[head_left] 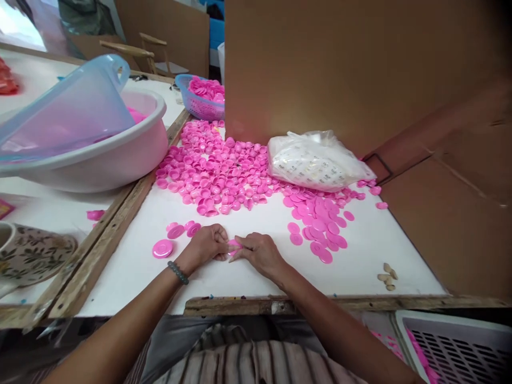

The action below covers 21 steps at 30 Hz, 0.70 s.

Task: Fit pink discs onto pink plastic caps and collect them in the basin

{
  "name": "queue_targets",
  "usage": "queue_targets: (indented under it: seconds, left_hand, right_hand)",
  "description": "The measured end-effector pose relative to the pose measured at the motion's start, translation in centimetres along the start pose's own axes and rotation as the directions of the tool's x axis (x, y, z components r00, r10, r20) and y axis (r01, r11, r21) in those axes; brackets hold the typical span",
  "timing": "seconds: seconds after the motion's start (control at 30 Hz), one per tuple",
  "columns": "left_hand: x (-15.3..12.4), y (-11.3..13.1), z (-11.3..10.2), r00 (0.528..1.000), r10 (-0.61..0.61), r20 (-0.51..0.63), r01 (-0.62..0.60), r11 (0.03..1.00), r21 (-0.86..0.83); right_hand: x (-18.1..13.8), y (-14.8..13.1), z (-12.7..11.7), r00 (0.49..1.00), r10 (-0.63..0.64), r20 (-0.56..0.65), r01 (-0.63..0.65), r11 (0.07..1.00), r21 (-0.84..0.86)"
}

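Between my two hands is a small pink plastic toy saucer, pinched at its edges just above the white table. My left hand, with a beaded bracelet on the wrist, grips its left side with closed fingers. Thumb and fingers of my right hand press on its right side. Left of my hands lie several pink pieces, among them a saucer with its rings showing. A spread of flat pink saucers lies to the right. Farther back is a large heap of small pink toy cups.
A clear bag of white labelled packets rests against cardboard. On the left are a white basin holding a blue tub, and a patterned mug. Peanuts lie at right; a grey basket stands below the edge.
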State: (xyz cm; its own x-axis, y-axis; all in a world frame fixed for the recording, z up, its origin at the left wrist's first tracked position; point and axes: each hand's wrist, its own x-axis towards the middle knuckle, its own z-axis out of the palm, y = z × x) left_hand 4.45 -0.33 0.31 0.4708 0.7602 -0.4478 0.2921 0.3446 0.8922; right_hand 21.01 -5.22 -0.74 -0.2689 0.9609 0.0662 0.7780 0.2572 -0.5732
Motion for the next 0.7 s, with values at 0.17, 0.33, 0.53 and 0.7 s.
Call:
queue_targets:
  seconds: [0.17, 0.33, 0.53, 0.7]
  left_hand:
    - [-1.7, 0.0, 0.7, 0.963, 0.23, -0.138, -0.145, 0.878, 0.455]
    - [-3.1, 0.4, 2.2, 0.743, 0.657, -0.126, -0.267, 0.464, 0.845]
    - [-2.7, -1.1, 1.8, 0.738, 0.666, -0.104, -0.163, 0.326, 0.931]
    - [-4.3, -2.3, -0.4, 0.734, 0.655, -0.18, -0.086, 0.351, 0.932]
  right_hand:
    - [-2.1, 0.3, -1.1, 0.986, 0.005, -0.165, -0.025, 0.992, -0.121]
    - [-4.8, 4.3, -3.6, 0.884, 0.185, -0.43, -0.363, 0.851, -0.379]
    - [-3.5, 4.4, -3.0, 0.982, 0.108, -0.155, -0.167, 0.88, -0.444]
    - [1.3, -0.5, -2.3, 0.992, -0.104, -0.067, 0.075, 0.938, -0.338]
